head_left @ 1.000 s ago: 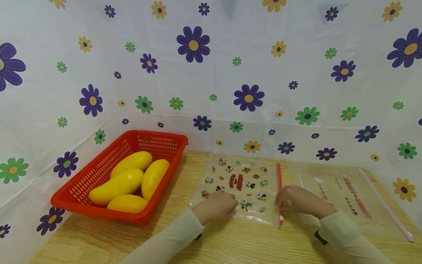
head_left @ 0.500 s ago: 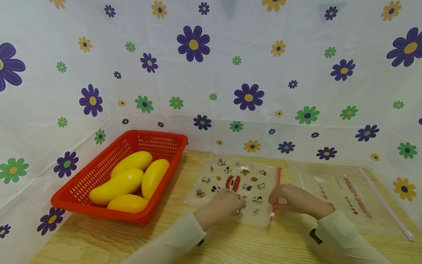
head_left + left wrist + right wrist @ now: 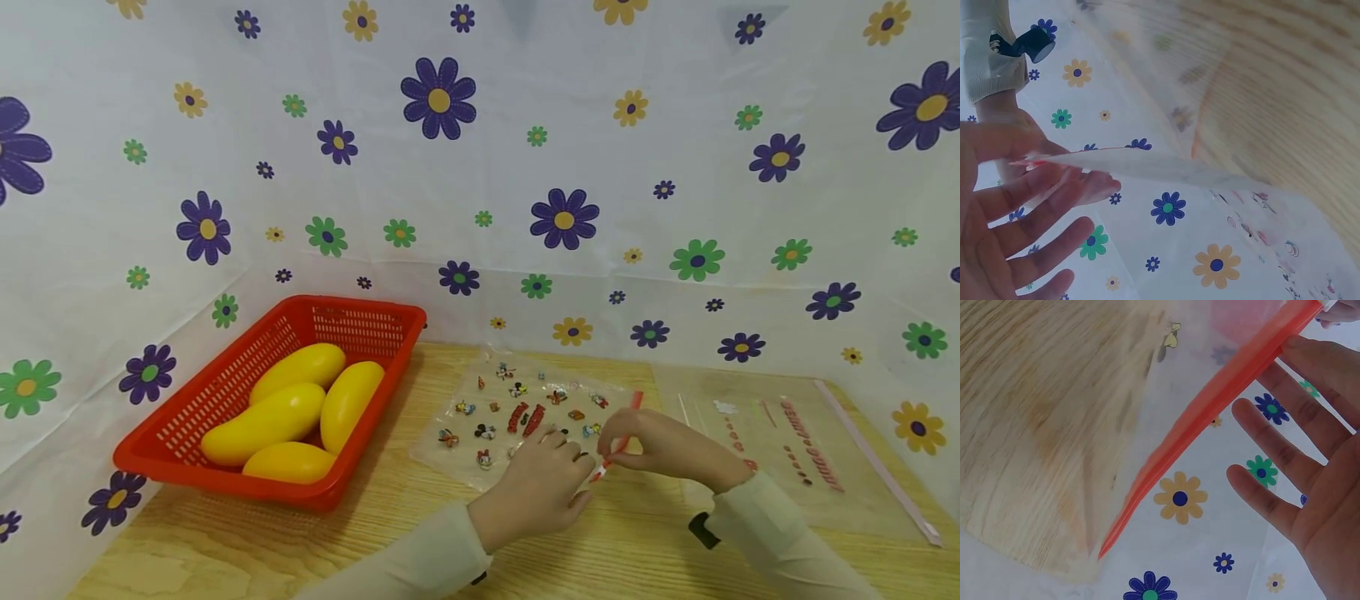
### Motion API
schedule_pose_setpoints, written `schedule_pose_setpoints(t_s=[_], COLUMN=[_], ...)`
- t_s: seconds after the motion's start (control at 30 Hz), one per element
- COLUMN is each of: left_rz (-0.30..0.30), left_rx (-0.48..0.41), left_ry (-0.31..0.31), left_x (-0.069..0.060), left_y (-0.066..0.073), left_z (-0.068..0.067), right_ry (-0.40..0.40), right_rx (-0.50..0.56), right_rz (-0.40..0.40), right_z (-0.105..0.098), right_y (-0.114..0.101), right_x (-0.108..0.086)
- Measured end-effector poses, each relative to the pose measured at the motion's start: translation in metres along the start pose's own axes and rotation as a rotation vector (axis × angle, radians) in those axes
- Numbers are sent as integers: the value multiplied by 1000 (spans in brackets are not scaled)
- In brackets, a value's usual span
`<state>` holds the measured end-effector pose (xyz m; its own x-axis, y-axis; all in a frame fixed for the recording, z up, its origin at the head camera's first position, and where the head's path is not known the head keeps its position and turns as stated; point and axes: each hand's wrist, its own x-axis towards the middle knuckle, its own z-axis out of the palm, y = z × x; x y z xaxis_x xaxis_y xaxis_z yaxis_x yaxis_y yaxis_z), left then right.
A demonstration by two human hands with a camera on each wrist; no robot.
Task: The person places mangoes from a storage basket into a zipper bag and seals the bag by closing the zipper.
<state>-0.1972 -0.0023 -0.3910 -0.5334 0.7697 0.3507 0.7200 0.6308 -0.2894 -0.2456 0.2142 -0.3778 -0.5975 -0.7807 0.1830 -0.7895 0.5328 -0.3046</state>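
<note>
A clear zipper bag (image 3: 525, 417) printed with small cartoon figures lies on the wooden table, its right side lifted. Along that side runs a red zip strip (image 3: 636, 400), with a white slider (image 3: 599, 472) near its front end. My left hand (image 3: 536, 483) pinches the bag's front edge near the slider; the left wrist view shows the film (image 3: 1166, 169) running from between thumb and fingers. Just to the right, my right hand (image 3: 667, 446) pinches the strip between thumb and forefinger. In the right wrist view, its other fingers (image 3: 1272, 440) are spread away from the red strip (image 3: 1197, 419).
At left stands a red plastic basket (image 3: 405, 367) holding several yellow mango-shaped fruits (image 3: 266, 423). A second clear bag (image 3: 847, 417) with a pink zip strip (image 3: 877, 462) lies flat at right. A flowered white cloth (image 3: 480, 167) hangs behind the table (image 3: 240, 550).
My left hand has moved right and toward me, from the bag's middle to its zip end. My right hand has shifted left, tilting the red strip and turning the bag slightly.
</note>
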Motion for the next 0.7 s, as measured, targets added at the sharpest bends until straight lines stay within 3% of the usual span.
schedule_pose_setpoints(t_s=[0.23, 0.47, 0.7], left_rz=[-23, -31, -8], left_rx=[38, 27, 13], left_ry=[156, 249, 334], left_x=[-3, -7, -10], left_y=[-2, -8, -14], left_z=[-1, 0, 1], right_ry=[35, 53, 79], right_rx=[26, 70, -49], right_rz=[7, 43, 73], right_z=[-3, -4, -1], right_y=[-7, -10, -4], right_x=[1, -5, -8])
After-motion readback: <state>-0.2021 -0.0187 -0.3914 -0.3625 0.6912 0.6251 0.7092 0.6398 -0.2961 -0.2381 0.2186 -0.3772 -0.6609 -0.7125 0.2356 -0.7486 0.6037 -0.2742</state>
